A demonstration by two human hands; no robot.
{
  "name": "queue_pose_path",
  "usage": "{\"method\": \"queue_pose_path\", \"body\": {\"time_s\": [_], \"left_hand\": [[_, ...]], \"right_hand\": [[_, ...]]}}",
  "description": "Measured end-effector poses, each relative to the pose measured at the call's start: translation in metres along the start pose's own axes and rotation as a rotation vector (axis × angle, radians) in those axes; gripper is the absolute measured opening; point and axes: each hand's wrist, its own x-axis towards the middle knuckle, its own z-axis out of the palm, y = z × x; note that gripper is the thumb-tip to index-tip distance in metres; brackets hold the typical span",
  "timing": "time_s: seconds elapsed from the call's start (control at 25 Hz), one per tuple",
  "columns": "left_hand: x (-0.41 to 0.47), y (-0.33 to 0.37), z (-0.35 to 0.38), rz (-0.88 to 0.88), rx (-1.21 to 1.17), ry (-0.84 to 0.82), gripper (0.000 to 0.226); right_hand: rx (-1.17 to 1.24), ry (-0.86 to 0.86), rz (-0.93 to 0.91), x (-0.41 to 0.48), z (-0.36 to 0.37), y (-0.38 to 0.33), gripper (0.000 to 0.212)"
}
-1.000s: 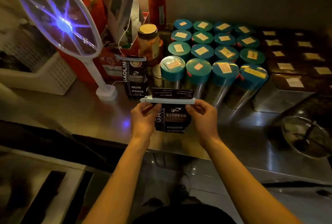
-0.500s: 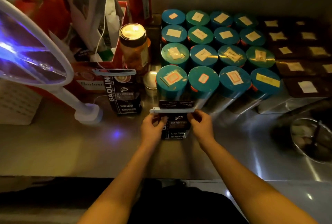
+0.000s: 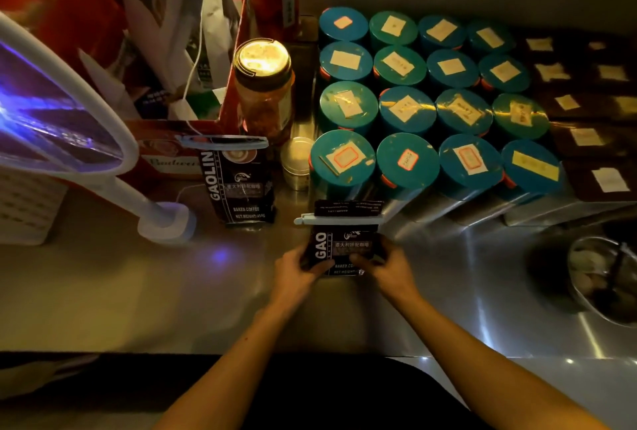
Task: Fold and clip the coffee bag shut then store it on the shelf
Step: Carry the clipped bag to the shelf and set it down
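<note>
A black coffee bag (image 3: 344, 245) stands upright on the steel shelf (image 3: 138, 291), its folded top held by a white clip (image 3: 339, 220). My left hand (image 3: 298, 271) grips the bag's lower left side and my right hand (image 3: 389, 269) grips its lower right side. A second, taller black coffee bag (image 3: 241, 185) with its own clip (image 3: 222, 142) stands to the left, apart from the one I hold.
Several teal-lidded canisters (image 3: 406, 160) stand in rows right behind the bag. An amber jar (image 3: 263, 85), a small tin (image 3: 296, 162), a red box of packets (image 3: 179, 60), a glowing racket-shaped bug zapper (image 3: 58, 119) and a white basket (image 3: 27, 202) fill the left. A metal bowl (image 3: 599, 278) sits right.
My hands slid down from the clip's ends to the bag's lower sides, and the bag moved away from me toward the canisters. The view moved closer to the shelf.
</note>
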Motion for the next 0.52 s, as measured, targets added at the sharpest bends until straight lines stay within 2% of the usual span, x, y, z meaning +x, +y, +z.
{"method": "queue_pose_path", "body": {"time_s": [0.16, 0.44, 0.52], "left_hand": [[-0.006, -0.006, -0.023, 0.008, -0.062, 0.099, 0.042], [-0.011, -0.002, -0.092, 0.011, -0.11, 0.293, 0.049], [-0.009, 0.0, -0.107, 0.016, -0.101, 0.332, 0.046]], "right_hand": [[-0.098, -0.075, -0.102, 0.002, 0.02, -0.016, 0.05], [-0.147, -0.263, -0.144, 0.016, 0.09, -0.064, 0.057], [-0.188, -0.245, -0.196, 0.023, 0.106, -0.073, 0.054]]}}
